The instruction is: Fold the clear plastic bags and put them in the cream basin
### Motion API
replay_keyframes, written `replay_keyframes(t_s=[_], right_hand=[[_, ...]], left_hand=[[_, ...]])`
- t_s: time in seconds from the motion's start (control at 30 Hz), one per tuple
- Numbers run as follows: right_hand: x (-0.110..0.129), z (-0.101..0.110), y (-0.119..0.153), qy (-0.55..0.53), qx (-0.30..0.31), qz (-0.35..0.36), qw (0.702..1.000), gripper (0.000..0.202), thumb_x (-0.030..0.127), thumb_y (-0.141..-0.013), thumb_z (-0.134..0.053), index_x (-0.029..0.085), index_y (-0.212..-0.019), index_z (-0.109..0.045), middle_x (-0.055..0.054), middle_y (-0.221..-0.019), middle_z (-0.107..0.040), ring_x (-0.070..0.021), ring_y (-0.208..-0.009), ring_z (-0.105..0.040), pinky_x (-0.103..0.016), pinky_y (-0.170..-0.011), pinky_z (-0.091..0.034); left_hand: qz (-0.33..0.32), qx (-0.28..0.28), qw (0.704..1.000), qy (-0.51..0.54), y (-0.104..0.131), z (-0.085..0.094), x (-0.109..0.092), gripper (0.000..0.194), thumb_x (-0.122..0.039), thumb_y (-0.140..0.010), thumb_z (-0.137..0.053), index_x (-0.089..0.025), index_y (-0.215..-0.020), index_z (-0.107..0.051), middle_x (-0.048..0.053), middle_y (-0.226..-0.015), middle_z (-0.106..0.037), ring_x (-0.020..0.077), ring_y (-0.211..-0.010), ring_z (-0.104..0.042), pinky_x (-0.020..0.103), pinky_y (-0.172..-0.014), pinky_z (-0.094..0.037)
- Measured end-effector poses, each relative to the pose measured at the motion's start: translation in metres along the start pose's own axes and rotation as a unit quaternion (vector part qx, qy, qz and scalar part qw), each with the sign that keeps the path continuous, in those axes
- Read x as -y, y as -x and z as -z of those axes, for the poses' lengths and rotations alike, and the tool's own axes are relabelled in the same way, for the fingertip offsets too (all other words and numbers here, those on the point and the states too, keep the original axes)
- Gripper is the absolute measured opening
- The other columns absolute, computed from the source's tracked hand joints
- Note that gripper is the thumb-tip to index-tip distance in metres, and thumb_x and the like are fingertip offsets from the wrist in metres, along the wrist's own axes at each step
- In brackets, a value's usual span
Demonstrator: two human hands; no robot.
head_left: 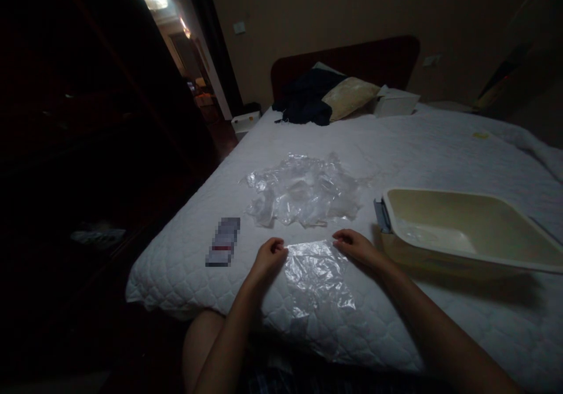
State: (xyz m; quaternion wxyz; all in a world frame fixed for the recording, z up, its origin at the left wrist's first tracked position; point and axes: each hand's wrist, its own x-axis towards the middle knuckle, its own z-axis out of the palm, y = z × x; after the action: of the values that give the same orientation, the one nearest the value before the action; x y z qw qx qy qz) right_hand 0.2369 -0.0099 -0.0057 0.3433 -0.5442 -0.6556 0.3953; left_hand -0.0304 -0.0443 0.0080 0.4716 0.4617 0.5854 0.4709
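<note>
A clear, crinkled plastic bag (319, 274) hangs down toward me over the near edge of the bed. My left hand (271, 258) pinches its upper left corner, and my right hand (353, 245) pinches the upper right one, so the top edge is stretched between them. Just beyond my hands lies a loose heap of clear plastic bags (305, 189), crumpled and spread on the white quilt.
A cream plastic bin (466, 224) with a grey latch stands at the right. Left of my hands lies a blurred-out phone-like item (223, 241). Dark cloth (308, 95), a beige pillow (352, 96) and a white box (396, 102) are near the headboard (347, 57).
</note>
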Motion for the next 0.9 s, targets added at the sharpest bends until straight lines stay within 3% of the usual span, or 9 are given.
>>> replay_keyframes(t_s=[0.1,0.23,0.4,0.53,0.67,0.9], right_hand=[[0.001,0.000,0.000,0.018,0.010,0.004,1.000,0.024,0.032,-0.066,-0.060,0.016,-0.083,-0.063,-0.006,-0.082,-0.064,-0.0193,-0.075,-0.058,-0.029,-0.067,-0.044],[0.006,-0.001,0.001,0.034,0.009,-0.002,0.999,0.016,0.030,-0.066,-0.058,0.016,-0.075,-0.061,-0.004,-0.075,-0.061,-0.0171,-0.069,-0.056,-0.027,-0.061,-0.042],[0.012,-0.001,0.004,-0.027,0.008,0.003,1.000,0.016,0.032,-0.069,-0.056,0.017,-0.072,-0.056,-0.001,-0.066,-0.057,-0.0141,-0.063,-0.051,-0.024,-0.056,-0.039],[0.011,0.003,0.006,-0.104,0.019,-0.021,0.994,0.028,0.037,-0.069,-0.058,0.017,-0.088,-0.055,-0.002,-0.075,-0.057,-0.0133,-0.064,-0.052,-0.024,-0.055,-0.040],[0.008,0.011,0.011,-0.182,0.077,-0.058,0.979,0.043,0.033,-0.066,-0.064,0.018,-0.104,-0.052,-0.004,-0.089,-0.056,-0.0101,-0.063,-0.050,-0.022,-0.053,-0.038],[0.005,0.015,0.011,-0.090,0.109,-0.034,0.989,0.042,0.024,-0.061,-0.066,0.016,-0.101,-0.056,-0.004,-0.086,-0.057,-0.0114,-0.067,-0.049,-0.022,-0.056,-0.038]], left_hand=[[0.016,0.040,0.999,-0.011,0.002,-0.002,-0.001,0.030,-0.019,-0.057,-0.063,-0.012,-0.087,-0.059,-0.001,-0.066,-0.052,0.0068,-0.053,-0.046,0.018,-0.048,-0.033],[0.024,0.047,0.999,-0.001,0.004,-0.004,-0.001,0.034,-0.019,-0.058,-0.064,-0.013,-0.091,-0.058,-0.001,-0.068,-0.052,0.0059,-0.051,-0.045,0.017,-0.045,-0.032],[0.039,0.068,0.995,0.061,0.004,-0.004,-0.002,0.033,-0.017,-0.055,-0.066,-0.012,-0.086,-0.057,-0.002,-0.066,-0.050,0.0053,-0.052,-0.045,0.017,-0.048,-0.033],[0.022,0.070,0.996,0.046,0.002,-0.003,0.001,0.023,-0.016,-0.056,-0.065,-0.012,-0.078,-0.059,-0.003,-0.061,-0.049,0.0056,-0.051,-0.044,0.018,-0.049,-0.032],[0.037,0.089,0.993,0.071,0.003,-0.001,0.000,0.024,-0.018,-0.056,-0.067,-0.013,-0.077,-0.059,-0.003,-0.061,-0.049,0.0060,-0.052,-0.045,0.018,-0.050,-0.033],[0.054,0.115,0.988,0.086,0.004,0.003,-0.004,0.023,-0.017,-0.054,-0.068,-0.013,-0.075,-0.059,-0.003,-0.061,-0.050,0.0062,-0.053,-0.046,0.018,-0.051,-0.033]])
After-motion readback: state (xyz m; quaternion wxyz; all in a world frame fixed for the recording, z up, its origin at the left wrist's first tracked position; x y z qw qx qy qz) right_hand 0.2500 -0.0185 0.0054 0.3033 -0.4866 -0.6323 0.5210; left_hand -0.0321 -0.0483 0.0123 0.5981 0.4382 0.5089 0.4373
